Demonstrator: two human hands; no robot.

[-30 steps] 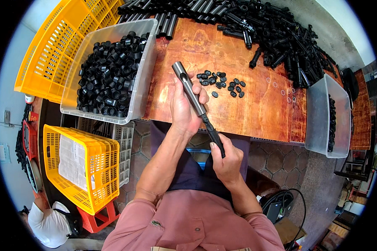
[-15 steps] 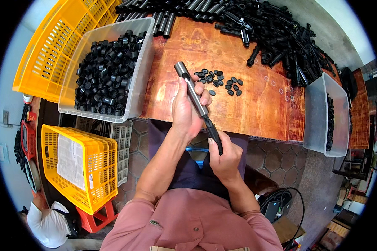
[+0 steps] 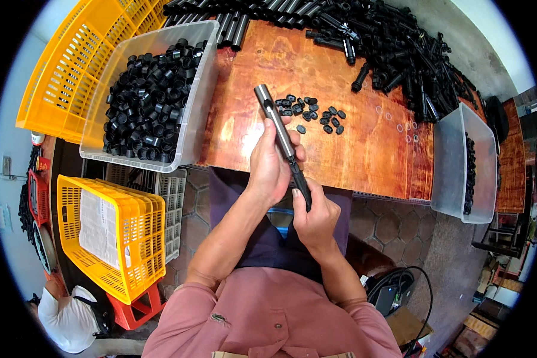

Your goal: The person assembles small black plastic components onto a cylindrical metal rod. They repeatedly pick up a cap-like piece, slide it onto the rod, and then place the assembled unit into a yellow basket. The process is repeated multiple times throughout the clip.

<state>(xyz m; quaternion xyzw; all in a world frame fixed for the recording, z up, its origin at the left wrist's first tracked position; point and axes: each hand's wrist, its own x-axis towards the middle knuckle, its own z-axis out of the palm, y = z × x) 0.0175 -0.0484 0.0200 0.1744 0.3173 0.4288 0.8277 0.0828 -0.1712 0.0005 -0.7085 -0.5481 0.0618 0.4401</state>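
Head view: grips tube [image 3: 275, 122] in curled left hand [image 3: 269, 166], pinches rod [image 3: 299, 179] in right hand [image 3: 318, 215] at tube's lower end.

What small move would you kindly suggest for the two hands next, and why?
The right hand should probably ease the black rod into the slotted silvery tube, since some rod shows beyond the tube's near end and the left hand grips the tube.
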